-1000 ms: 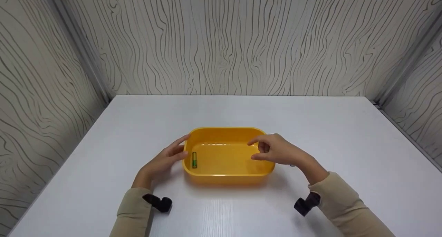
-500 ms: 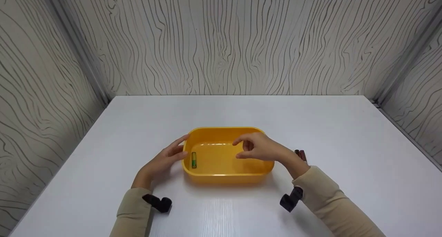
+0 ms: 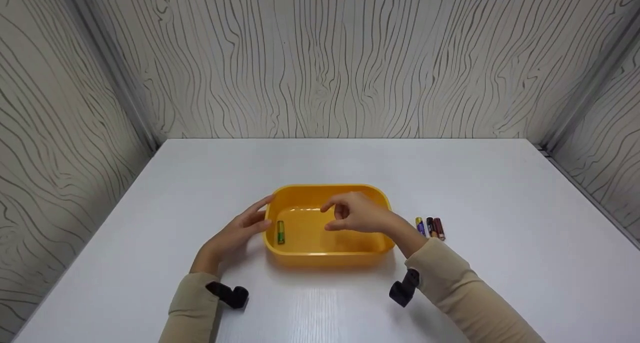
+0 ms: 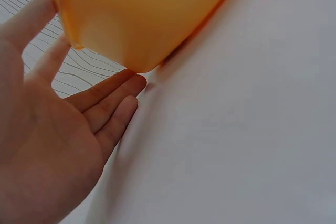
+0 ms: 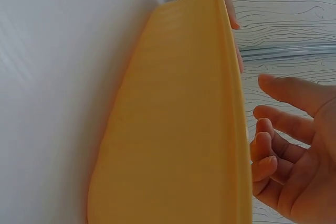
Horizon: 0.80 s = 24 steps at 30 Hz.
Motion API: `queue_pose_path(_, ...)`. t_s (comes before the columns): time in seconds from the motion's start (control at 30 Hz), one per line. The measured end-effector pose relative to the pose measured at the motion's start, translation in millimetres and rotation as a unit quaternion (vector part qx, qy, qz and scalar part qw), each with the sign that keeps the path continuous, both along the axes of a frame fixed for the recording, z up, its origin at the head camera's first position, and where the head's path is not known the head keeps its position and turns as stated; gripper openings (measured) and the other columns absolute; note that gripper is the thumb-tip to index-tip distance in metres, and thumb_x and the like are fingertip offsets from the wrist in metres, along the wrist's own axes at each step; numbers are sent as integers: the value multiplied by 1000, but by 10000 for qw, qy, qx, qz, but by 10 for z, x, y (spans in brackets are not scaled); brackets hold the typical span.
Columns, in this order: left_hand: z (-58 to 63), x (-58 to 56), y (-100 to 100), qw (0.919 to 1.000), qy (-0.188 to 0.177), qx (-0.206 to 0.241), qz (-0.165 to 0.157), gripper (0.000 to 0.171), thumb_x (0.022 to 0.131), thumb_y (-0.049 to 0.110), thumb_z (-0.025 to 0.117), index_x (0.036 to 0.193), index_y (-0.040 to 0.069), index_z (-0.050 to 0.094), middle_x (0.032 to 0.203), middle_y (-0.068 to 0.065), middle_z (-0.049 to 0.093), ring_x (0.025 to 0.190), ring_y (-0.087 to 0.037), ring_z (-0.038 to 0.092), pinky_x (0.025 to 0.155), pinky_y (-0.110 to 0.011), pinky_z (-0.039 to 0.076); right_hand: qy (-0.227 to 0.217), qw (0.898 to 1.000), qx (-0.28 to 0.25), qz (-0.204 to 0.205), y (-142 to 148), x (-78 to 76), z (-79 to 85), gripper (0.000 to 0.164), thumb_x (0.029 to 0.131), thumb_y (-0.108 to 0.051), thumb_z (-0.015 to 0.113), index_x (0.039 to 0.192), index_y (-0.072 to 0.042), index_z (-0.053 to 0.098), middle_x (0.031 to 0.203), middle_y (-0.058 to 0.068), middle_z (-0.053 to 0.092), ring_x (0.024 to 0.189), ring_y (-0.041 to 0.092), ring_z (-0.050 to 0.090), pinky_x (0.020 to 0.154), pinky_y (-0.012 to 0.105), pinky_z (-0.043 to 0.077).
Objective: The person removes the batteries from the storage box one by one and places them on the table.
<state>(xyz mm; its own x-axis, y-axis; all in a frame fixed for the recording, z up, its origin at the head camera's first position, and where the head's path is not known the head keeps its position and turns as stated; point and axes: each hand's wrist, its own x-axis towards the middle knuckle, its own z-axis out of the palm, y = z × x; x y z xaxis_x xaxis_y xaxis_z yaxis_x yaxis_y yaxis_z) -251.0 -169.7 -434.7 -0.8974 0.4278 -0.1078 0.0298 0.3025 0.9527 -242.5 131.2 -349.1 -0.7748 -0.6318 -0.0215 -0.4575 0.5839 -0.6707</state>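
A yellow plastic tub (image 3: 320, 260) stands on the white table. Inside, near its left wall, lies a green and yellow battery (image 3: 280, 232). My left hand (image 3: 240, 233) touches the tub's left end with extended fingers; in the left wrist view, the fingertips (image 4: 137, 80) lie along its outer wall. Over the tub's right half hovers my right hand (image 3: 360, 214), thumb and index finger apart, the other fingers curled. Nothing is between them. The right wrist view shows that hand (image 5: 304, 150) beside the tub's rim (image 5: 236, 103).
To the right of the tub, a yellow and purple battery (image 3: 420, 226), a black battery (image 3: 431, 226) and a dark red battery (image 3: 439, 228) lie side by side, partly behind the right forearm. Wood-grain patterned panels (image 3: 320, 58) enclose the table's back and sides.
My right hand has moved left across the tub, with thumb and index finger apart throughout. The batteries on the right have come out from behind the right arm. My left hand stays put.
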Motion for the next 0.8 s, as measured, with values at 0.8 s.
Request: queue_pose_path(0.8,16,13,1,9999,-74,-127,-6,58,98,34,53,151,37,28,155,-15,37,145,-36,33,118,-68,12,-512,9982,-226,-214,-434,-102,-210,37,84,-16,74,115,1,65,74,0,56,65,9,47,61,16,41)
